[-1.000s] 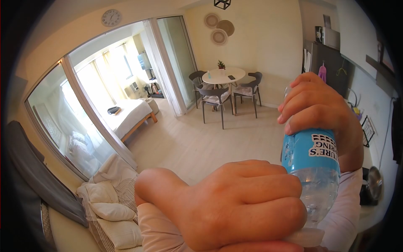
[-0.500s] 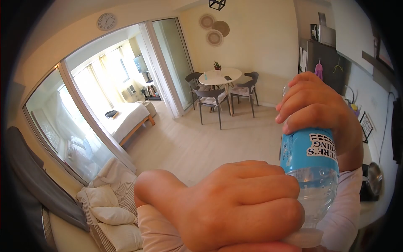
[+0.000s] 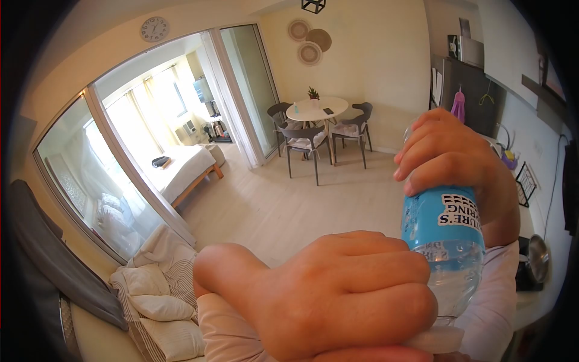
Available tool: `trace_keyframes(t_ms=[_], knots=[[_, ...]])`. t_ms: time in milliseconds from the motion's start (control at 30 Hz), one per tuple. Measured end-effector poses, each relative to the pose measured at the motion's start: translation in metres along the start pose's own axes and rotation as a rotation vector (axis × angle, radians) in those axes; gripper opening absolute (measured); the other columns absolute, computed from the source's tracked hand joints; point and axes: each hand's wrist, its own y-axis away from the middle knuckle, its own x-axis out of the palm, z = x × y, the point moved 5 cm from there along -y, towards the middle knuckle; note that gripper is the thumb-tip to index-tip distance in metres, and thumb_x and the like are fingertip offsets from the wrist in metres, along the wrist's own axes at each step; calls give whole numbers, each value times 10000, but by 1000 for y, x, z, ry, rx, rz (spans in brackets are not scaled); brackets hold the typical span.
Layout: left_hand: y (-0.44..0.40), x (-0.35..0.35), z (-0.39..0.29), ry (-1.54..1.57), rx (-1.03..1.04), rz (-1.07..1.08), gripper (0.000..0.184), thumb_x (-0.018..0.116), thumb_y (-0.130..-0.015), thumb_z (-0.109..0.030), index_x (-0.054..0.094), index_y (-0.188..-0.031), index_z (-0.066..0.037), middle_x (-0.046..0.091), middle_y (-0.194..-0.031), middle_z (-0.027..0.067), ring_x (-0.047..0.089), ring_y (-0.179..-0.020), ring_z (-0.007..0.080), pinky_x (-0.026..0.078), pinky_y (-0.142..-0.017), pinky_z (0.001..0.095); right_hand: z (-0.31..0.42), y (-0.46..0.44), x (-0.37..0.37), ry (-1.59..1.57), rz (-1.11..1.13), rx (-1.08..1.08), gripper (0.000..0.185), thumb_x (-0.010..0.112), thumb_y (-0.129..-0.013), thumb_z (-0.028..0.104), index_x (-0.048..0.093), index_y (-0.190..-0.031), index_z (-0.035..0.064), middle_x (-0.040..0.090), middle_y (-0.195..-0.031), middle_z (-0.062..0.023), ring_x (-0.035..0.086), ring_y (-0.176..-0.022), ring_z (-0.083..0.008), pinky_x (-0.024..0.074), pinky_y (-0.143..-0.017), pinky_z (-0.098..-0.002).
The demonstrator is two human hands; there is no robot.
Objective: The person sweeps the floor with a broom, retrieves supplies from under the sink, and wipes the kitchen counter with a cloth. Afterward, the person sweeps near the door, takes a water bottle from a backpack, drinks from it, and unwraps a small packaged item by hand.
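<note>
A clear plastic water bottle (image 3: 455,274) with a blue label (image 3: 431,211) is tilted before me, its printed lettering upside down. Around the far, upper end wraps my right hand (image 3: 449,151), fingers curled over the bottle. My left hand (image 3: 350,295) is closed in a fist at the near, lower end, knuckles toward me, overlapping the bottle's side. A whitish translucent piece (image 3: 439,339) shows at the neck end beside the left fingers; whether it is the cap I cannot tell. The left fingertips are hidden.
A round white table (image 3: 316,108) with dark chairs (image 3: 306,142) stands across the room. A bed (image 3: 187,175) shows through the sliding glass doorway. Cushions (image 3: 160,301) lie at lower left. On the right is a kitchen counter with a pan (image 3: 537,256) and a rack (image 3: 526,187).
The bottle and my right hand have shifted very slightly to the left, and the label has turned a little. My left hand stays in nearly the same place.
</note>
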Motion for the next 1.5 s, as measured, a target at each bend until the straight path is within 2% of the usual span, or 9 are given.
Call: trace_keyframes(t_ms=[200, 333, 533, 633, 800, 1000, 1100, 1400, 1500], knots=[[3, -1, 16, 69, 32, 87, 354, 568, -885, -313, 605, -827, 34, 537, -736, 144, 526, -561, 270, 395, -488, 350, -12, 20, 19, -198, 33, 30, 148, 667, -724, 136, 627, -860, 93, 660, -834, -66, 645, -798, -230, 445, -820, -370], [7, 7, 37, -195, 276, -167, 497, 506, -925, -425, 675, -772, 16, 538, -614, 100, 499, -491, 182, 341, -432, 275, -20, 54, 48, -449, 80, 204, 452, 780, -589, 141, 603, -1003, 110, 640, -878, -57, 611, -820, -263, 460, -747, -354], [9, 16, 80, -395, 55, 78, 459, 491, -949, -361, 629, -1066, 61, 641, -943, 211, 609, -695, 287, 469, -598, 344, -23, 123, 99, -872, 130, 556, 604, 807, -600, 167, 546, -1134, 56, 644, -943, -94, 630, -883, -282, 487, -763, -349], [13, 31, 123, -426, -27, 169, 423, 559, -915, -271, 591, -1158, 74, 638, -1062, 222, 634, -819, 301, 500, -733, 350, -28, 168, 133, -1116, -107, 789, 668, 812, -622, 188, 520, -1205, 40, 647, -1015, -97, 629, -921, -220, 483, -815, -333], [34, 63, 187, -269, -378, 208, 341, 648, -853, -101, 610, -1167, 24, 653, -1071, 172, 640, -885, 248, 490, -795, 312, -32, 231, 151, -908, -102, 1112, 675, 812, -616, 210, 516, -1200, 47, 647, -1029, -124, 629, -903, -235, 481, -835, -339], [60, 113, 278, 13, -834, 72, 340, 666, -871, -121, 613, -1186, -2, 671, -1053, 99, 612, -928, 127, 461, -858, 258, -32, 298, 152, -235, -210, 1552, 520, 745, -622, 194, 520, -1075, 76, 648, -920, -159, 632, -861, -350, 499, -739, -402], [71, 149, 322, 49, -921, -85, 284, 705, -834, -155, 677, -1087, -30, 694, -1006, 123, 639, -943, 158, 477, -833, 273, -32, 330, 151, 16, -301, 1625, 501, 720, -625, 192, 509, -1065, 77, 645, -868, -145, 627, -830, -361, 491, -691, -431], [13, 276, 378, -11, -739, -9, 273, 690, -855, -170, 677, -1073, -7, 701, -950, 102, 629, -873, 119, 473, -800, 241, -32, 428, 114, 252, -337, 1885, 521, 729, -618, 234, 513, -1059, 62, 654, -816, -151, 637, -767, -371, 495, -671, -440], [-22, 320, 386, 31, -618, 89, 250, 683, -860, -178, 687, -1057, -24, 699, -966, 108, 631, -884, 135, 471, -813, 252, -34, 473, 85, -33, -470, 1983, 593, 762, -599, 225, 521, -1111, 50, 657, -910, -171, 648, -842, -334, 501, -748, -411]])
